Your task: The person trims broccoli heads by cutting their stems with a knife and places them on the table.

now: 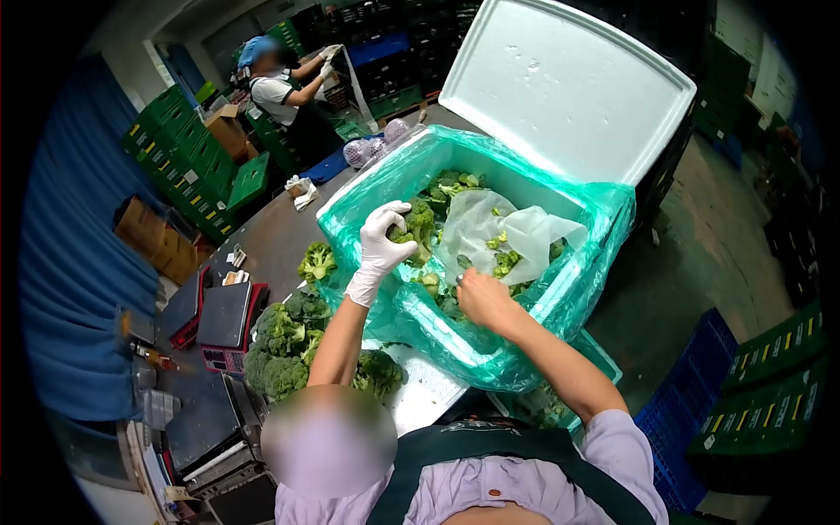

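A foam box (560, 203) lined with green plastic film (378, 185) stands before me, holding broccoli pieces and a translucent white bag (472, 229). My left hand (382, 243), in a white glove, curls its fingers around a broccoli head (420, 229) over the box's left part. Bare and bent closed, my right hand (481, 297) is at the near side of the box, below the bag. Something small and dark shows at its fingertips, too small to name. More broccoli heads (284, 337) are piled left of the box.
The white foam lid (573, 83) stands upright behind the box. Scales (226, 313) lie on the dark table (276, 236) at left. A co-worker (284, 96) stands at the back beside green crates (179, 149). Blue crates (691, 394) and more green crates are at right.
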### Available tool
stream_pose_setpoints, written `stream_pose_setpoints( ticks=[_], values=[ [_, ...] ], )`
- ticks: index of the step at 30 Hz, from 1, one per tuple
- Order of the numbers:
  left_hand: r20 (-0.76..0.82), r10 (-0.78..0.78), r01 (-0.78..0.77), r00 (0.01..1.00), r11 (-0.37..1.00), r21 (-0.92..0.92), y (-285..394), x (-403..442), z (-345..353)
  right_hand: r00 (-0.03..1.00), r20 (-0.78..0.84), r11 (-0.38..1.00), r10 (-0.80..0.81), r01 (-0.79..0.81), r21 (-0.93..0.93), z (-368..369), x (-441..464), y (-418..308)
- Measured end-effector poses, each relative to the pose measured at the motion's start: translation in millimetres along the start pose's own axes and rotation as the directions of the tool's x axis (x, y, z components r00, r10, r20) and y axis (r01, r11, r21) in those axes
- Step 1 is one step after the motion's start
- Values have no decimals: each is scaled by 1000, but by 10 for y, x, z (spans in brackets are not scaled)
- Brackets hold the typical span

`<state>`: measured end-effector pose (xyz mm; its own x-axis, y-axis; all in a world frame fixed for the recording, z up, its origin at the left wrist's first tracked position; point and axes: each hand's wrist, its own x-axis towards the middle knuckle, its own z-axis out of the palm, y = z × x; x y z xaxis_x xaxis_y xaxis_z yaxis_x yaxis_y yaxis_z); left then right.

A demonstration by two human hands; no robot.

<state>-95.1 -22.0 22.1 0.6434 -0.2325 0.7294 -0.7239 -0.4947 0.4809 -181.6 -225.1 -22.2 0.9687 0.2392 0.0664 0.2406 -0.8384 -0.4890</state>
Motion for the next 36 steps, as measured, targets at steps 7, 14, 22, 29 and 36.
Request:
stream_pose_setpoints(
  ticks=[7, 14, 22, 29, 36],
  values=[
    [-115, -152, 116, 982, 956, -270, 180, 121, -72, 958, 251, 990, 138, -140, -11, -372, -211, 96],
    [-169, -201, 184, 965, 977, -109, 116, 100, 20, 1000, -5, 996, 24, -24, 86, -794, -590, -135],
    [-227, -241, 234, 944, 971, -55, 263, 137, 35, 993, -115, 999, 11, -5, 45, -423, -523, -106],
    [-208, -378, 368, 902, 926, -86, 126, 12, -13, 996, -68, 998, 54, -57, -38, -111, -238, 33],
    [-146, -624, 441, 768, 680, -586, -52, -26, -351, 999, -54, 983, -5, 15, 180, -444, -246, 244]
  ],
)
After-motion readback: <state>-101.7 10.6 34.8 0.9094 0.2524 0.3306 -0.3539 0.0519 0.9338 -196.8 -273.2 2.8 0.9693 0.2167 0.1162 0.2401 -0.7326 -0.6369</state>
